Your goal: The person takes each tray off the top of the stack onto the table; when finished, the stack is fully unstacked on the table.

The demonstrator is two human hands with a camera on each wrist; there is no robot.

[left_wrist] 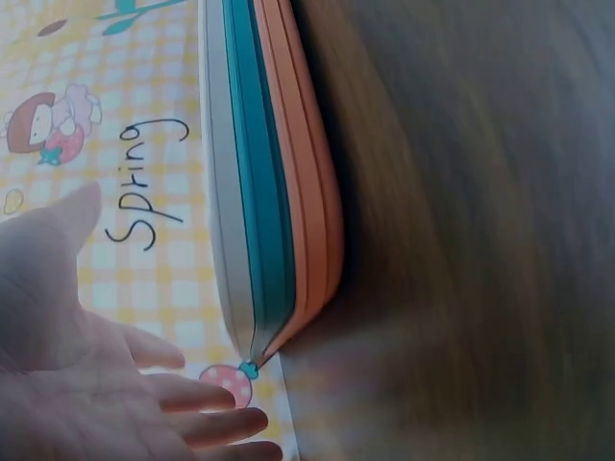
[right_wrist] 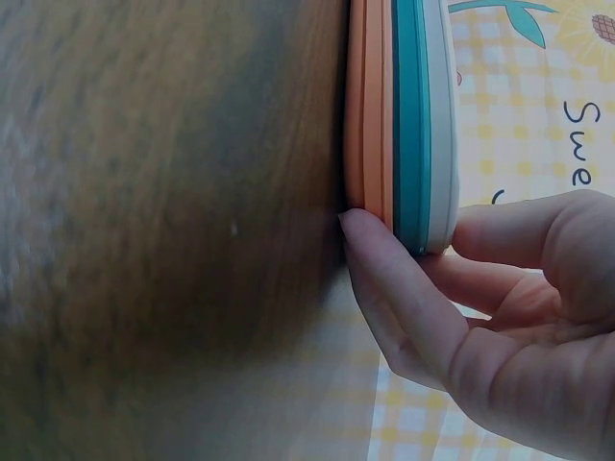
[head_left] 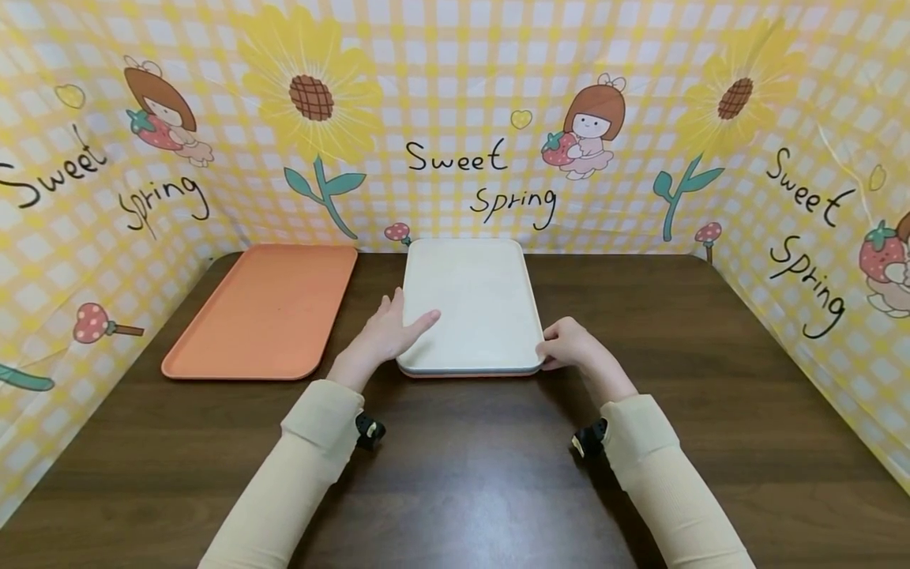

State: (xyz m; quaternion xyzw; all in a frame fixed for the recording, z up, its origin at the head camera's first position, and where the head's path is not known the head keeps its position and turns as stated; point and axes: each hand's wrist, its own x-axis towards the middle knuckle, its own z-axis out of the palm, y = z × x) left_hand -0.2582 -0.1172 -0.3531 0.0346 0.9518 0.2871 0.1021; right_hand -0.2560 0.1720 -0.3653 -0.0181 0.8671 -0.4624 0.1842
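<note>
A stack of rectangular trays lies at the middle of the table. On top is a white tray (head_left: 469,304), with teal trays (left_wrist: 261,182) under it and orange trays (left_wrist: 309,182) at the bottom. My left hand (head_left: 385,330) is at the stack's left side, its fingers extended and the thumb spread over the white surface; whether it touches is unclear. At the near right corner my right hand (head_left: 571,345) grips the stack, thumb by the white rim and a fingertip (right_wrist: 360,226) against the bottom orange edge.
A single orange tray (head_left: 266,316) lies on the left of the dark wooden table (head_left: 455,474). A yellow checked cloth (head_left: 455,95) with flowers and lettering stands behind and on both sides. Black devices (head_left: 588,439) are strapped to both wrists.
</note>
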